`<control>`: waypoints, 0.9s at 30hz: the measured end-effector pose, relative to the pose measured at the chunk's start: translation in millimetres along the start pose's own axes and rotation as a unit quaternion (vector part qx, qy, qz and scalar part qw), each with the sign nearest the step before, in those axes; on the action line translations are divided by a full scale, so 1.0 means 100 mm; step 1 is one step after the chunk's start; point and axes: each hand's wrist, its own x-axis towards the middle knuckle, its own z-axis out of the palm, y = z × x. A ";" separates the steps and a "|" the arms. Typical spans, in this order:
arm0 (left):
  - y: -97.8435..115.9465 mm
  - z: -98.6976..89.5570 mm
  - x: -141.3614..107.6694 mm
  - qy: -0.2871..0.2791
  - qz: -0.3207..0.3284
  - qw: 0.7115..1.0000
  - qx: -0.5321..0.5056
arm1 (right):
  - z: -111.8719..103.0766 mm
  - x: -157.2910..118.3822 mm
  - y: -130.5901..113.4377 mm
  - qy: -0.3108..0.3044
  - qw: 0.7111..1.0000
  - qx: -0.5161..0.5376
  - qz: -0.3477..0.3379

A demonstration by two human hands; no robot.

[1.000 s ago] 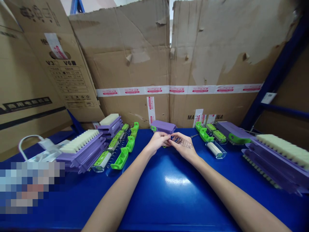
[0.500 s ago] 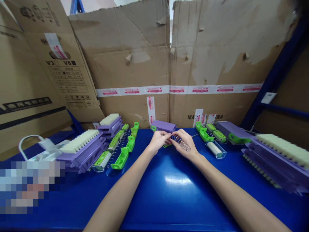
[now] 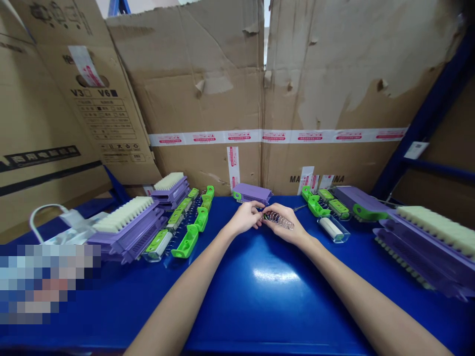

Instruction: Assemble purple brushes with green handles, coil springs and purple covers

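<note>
A metal coil spring lies along my right hand, whose fingers are closed round it. Next to its left end is my left hand, with fingers bent together near the spring's tip; what they hold, if anything, is too small to make out. Just behind both hands sits a purple block with a green end on the blue table.
On the left stand purple brush blocks, green brackets, a row of springs and a white plug. To the right are a clear-cased white roller, green brackets and more purple brush blocks. Cardboard rises behind.
My left fingers have shifted slightly down and opened a little from their pinch at the spring's end. The spring lies a bit flatter in my right hand. The view has moved slightly.
</note>
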 end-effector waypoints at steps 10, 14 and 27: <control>-0.12 -0.08 -0.07 0.095 0.086 0.914 0.385 | 0.00 0.01 0.11 0.068 0.983 0.081 0.150; -0.05 -0.03 -0.06 0.021 0.025 0.909 0.416 | 0.04 0.01 0.08 0.072 0.974 0.123 0.179; -0.03 -0.02 -0.06 0.013 -0.030 0.928 0.371 | 0.13 -0.01 -0.07 -0.026 0.961 0.184 0.206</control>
